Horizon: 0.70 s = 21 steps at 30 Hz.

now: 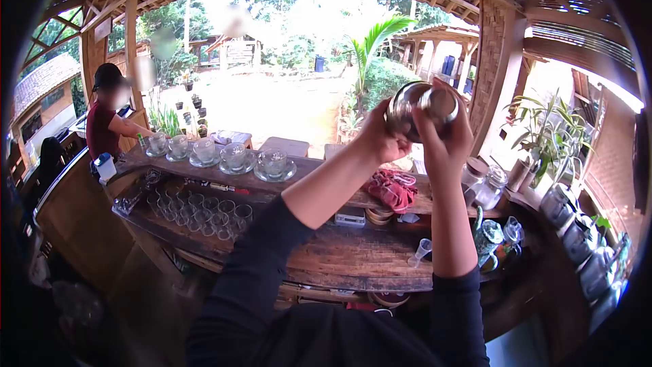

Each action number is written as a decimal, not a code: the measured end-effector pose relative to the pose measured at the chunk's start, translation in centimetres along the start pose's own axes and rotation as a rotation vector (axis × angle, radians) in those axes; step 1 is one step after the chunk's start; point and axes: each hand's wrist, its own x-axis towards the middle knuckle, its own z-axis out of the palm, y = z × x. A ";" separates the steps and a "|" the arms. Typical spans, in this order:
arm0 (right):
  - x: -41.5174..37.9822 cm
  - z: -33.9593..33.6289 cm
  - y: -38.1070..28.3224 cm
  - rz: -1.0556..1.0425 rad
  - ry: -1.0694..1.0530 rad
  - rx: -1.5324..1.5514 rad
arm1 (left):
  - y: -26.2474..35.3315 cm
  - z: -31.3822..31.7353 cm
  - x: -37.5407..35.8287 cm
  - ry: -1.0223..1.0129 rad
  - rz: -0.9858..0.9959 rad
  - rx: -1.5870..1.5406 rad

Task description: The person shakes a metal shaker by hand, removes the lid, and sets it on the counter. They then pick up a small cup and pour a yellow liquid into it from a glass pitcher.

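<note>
The left hand (390, 134), fingers curled, supports the shiny round vessel (412, 98) raised above the table (333, 258), best held steady between both palms, its round end seemingly facing the wearer and long axis foreshortened, while the right hand (451, 122) wraps its fingers around the right side.

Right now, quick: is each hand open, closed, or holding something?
Left hand: holding one side of a shiny round object.
Right hand: holding the same object from the other side, thumb towards us.
</note>
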 end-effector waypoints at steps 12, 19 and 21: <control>-2.4 6.2 -1.3 0.000 -0.120 0.073 | 2.3 -4.8 -3.2 -0.075 0.275 0.102; -4.0 10.9 -1.3 0.070 -0.202 0.180 | 2.9 -2.1 -15.4 -0.672 0.226 -0.221; -4.7 12.7 -1.9 0.094 -0.227 0.231 | 3.5 -1.5 -19.2 -0.682 0.550 0.368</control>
